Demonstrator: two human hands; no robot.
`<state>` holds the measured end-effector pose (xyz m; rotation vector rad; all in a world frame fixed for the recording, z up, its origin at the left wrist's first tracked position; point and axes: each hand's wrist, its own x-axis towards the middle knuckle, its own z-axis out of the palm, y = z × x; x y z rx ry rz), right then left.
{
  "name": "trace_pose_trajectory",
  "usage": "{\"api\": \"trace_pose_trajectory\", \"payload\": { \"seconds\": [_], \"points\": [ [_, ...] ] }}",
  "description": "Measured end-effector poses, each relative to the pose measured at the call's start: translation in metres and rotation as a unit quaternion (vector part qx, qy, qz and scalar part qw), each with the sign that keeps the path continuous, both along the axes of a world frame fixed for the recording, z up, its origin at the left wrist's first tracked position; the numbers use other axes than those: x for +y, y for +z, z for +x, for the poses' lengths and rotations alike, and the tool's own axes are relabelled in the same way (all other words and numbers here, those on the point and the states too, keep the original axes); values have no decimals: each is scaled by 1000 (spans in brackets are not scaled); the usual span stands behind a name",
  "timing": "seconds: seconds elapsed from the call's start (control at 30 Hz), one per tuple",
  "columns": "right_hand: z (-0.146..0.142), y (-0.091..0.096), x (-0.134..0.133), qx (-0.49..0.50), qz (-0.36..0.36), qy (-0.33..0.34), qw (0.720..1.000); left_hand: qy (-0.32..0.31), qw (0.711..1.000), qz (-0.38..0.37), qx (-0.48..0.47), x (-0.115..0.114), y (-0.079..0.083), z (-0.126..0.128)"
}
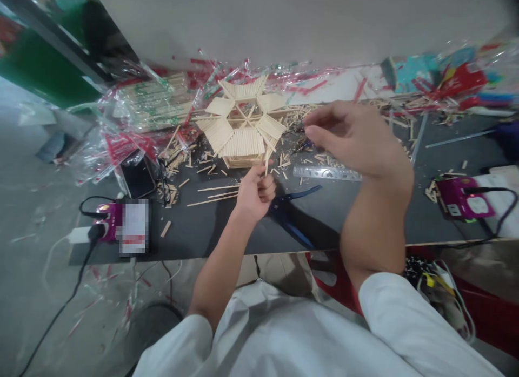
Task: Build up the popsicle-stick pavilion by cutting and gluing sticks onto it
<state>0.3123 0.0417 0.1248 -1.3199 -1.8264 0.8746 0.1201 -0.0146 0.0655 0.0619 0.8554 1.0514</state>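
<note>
Thin stick (266, 164) in left hand (255, 193)

Left hand (255, 192) at frame centre pinches a thin stick (266, 165) upright, just below the stick model (243, 129). Right hand (354, 138) is raised at centre right, fingertips pinched together, contents too blurred to tell. Blue pliers (292, 210) and a metal ruler (326, 173) lie on the black tabletop (203, 231) between the forearms.

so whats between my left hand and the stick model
Head view: the thin stick pinched in your left hand stands in the gap below the stick model; loose offcuts lie beside it.
</note>
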Motion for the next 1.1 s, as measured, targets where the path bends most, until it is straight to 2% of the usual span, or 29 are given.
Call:
{"api": "trace_pose_trajectory", "payload": {
  "seconds": [0.1, 0.2, 0.27, 0.33, 0.4, 0.67, 0.77, 0.93, 1.1],
  "points": [
    [13, -26, -41, -69, -21, 16, 997, -38, 998, 13, 45, -12, -8, -9],
    [15, -70, -83, -188, -72, 97, 975, -51, 994, 24, 93, -22, -16, -20],
    [14, -96, -105, -241, -78, 123, 960, -47, 992, 31, 115, -26, -20, -26],
    [11, -112, -121, -274, -60, 117, 953, -49, 989, 37, 133, -29, -23, -29],
    [8, -119, -131, -296, -38, 99, 949, -48, 987, 45, 148, -32, -24, -30],
    [-9, -115, -141, -376, 60, 69, 922, -39, 985, 79, 146, -42, -26, -19],
    [-12, -111, -142, -411, 65, 75, 906, -49, 979, 107, 164, -44, -30, -20],
    [-6, -98, -138, -412, -9, 56, 910, -27, 973, 130, 186, -42, -35, -28],
    [14, -75, -129, -290, -151, 59, 943, -21, 972, 125, 196, -38, -39, -31]
  ]
}}
